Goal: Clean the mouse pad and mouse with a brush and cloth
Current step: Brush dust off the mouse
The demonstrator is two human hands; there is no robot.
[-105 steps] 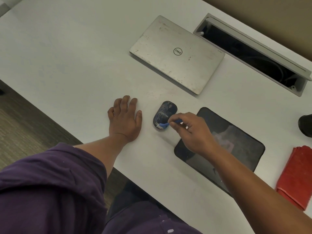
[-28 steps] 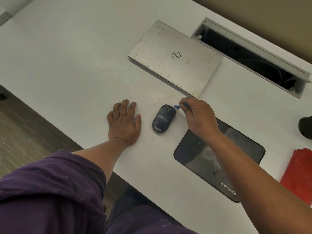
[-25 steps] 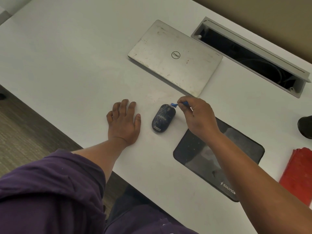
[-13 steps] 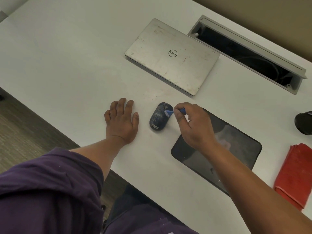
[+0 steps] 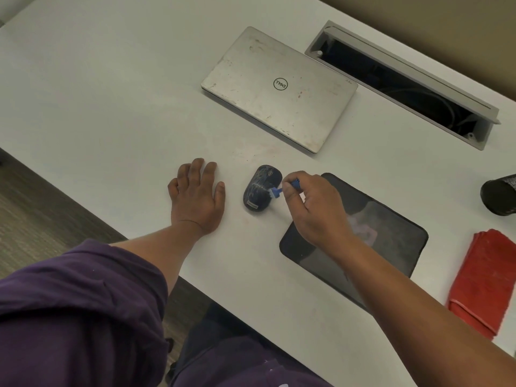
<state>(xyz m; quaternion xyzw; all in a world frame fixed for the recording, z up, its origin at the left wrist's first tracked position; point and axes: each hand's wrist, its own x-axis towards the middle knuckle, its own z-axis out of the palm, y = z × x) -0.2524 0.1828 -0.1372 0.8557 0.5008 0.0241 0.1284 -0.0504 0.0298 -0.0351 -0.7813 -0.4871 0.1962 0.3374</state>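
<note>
While my right hand (image 5: 315, 210) pinches the brush (image 5: 282, 189), bristles on the mouse (image 5: 261, 188) just left of the mouse pad (image 5: 391, 236), left hand (image 5: 196, 198) lies flat, holding nothing, on the desk (image 5: 111, 93). Brushing stage, I judge; red cloth (image 5: 485, 280) sits folded, unused. Pad looks smudged, wiping remains.

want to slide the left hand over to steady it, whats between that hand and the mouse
Nothing: the head view shows only bare white desk between the left hand and the mouse.
</note>
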